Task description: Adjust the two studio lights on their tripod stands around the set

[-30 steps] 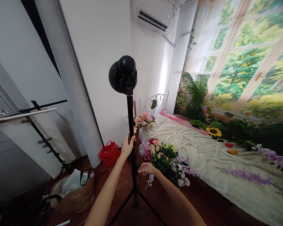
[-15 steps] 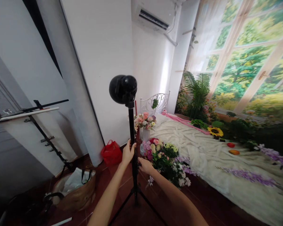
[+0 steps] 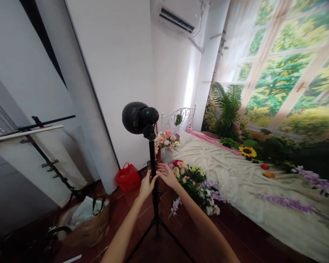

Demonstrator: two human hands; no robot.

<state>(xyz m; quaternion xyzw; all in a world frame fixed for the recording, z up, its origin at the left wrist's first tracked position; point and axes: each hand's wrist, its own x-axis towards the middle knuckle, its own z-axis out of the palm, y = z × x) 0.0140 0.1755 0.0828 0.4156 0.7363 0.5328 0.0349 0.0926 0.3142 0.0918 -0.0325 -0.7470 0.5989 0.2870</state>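
Observation:
In the middle of the head view a black light stand (image 3: pixel 155 197) stands upright on spread tripod legs. A round black lamp head (image 3: pixel 135 117) sits on top of its pole. My left hand (image 3: pixel 146 186) is closed round the pole from the left. On the right side of the pole, just higher, my right hand (image 3: pixel 167 176) has its fingers closed at a collar or knob, partly hidden behind the pole. The two thumbs come close together in front. Below the hands, a lower knob (image 3: pixel 159 193) sticks out from the stand.
Artificial flowers (image 3: pixel 190 179) fill the floor right of the stand, beside a bed with a cream blanket (image 3: pixel 222 160). To the left are a red bag (image 3: pixel 128 177), a woven basket (image 3: pixel 90 224) and another stand with a crossbar (image 3: pixel 50 162). A white wall panel (image 3: pixel 120 73) rises behind.
The lamp head has come down and the upper pole looks shorter. My right hand has moved up from the lower knob to the higher part of the pole. My left hand sits slightly lower.

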